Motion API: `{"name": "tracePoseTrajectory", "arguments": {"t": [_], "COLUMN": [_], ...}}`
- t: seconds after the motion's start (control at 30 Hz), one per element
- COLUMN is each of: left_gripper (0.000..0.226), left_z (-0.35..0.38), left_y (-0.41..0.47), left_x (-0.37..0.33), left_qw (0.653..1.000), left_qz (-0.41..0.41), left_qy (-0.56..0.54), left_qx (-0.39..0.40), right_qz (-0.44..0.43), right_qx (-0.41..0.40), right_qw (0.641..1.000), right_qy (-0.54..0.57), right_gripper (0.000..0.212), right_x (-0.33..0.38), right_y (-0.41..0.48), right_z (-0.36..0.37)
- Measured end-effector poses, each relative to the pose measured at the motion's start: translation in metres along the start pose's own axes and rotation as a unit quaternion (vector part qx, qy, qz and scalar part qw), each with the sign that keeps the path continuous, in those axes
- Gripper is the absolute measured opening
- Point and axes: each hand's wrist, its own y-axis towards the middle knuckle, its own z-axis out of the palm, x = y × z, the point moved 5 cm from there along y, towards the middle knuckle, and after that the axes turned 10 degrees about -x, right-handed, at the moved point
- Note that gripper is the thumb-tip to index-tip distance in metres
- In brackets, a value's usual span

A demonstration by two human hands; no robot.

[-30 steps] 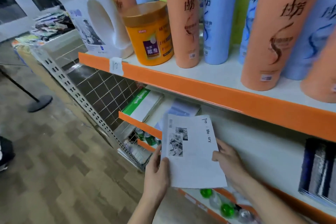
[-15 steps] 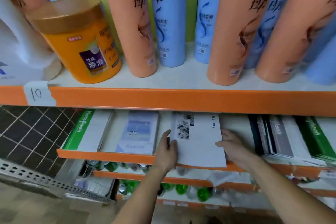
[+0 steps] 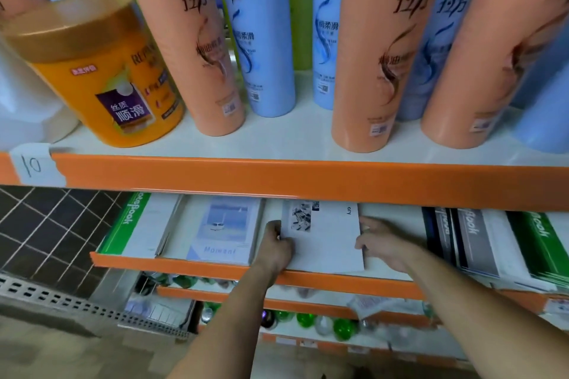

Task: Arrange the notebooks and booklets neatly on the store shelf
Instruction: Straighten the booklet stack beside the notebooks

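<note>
The white booklet (image 3: 326,237) lies on the middle shelf (image 3: 197,266), with its near edge at the orange front lip. It sits between the blue booklet (image 3: 224,231) on its left and a row of notebooks (image 3: 480,240) on its right. The left hand (image 3: 277,244) grips the white booklet's left edge with curled fingers and the right hand (image 3: 383,244) holds its right edge with bent fingers, while a green notebook (image 3: 135,224) lies at the far left and tall bottles (image 3: 366,71) stand higher up.
</note>
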Motion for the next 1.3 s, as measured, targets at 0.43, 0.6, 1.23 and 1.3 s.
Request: {"name": "tracePoseTrajectory", "arguments": {"t": [0.43, 0.6, 1.23, 1.3], "left_gripper": [0.039, 0.037, 0.043, 0.058], "left_z": [0.015, 0.001, 0.001, 0.002], "left_y": [0.053, -0.008, 0.001, 0.009], "left_x": [0.043, -0.002, 0.030, 0.036], "left_qw": [0.992, 0.989, 0.979, 0.983], "left_qz": [0.063, 0.115, 0.119, 0.106], "left_qy": [0.103, 0.081, 0.161, 0.149], "left_qx": [-0.024, -0.040, 0.032, 0.020], "right_qz": [-0.042, -0.032, -0.007, -0.003], "right_qx": [-0.154, -0.191, -0.207, -0.195], "right_qw": [0.986, 0.980, 0.976, 0.978], "right_qy": [-0.056, -0.038, 0.068, 0.071], "right_gripper": [0.027, 0.028, 0.036, 0.037], "right_x": [-0.017, -0.021, -0.040, -0.040], "right_y": [-0.012, -0.023, -0.027, -0.027], "right_z": [-0.004, -0.006, -0.009, -0.011]}}
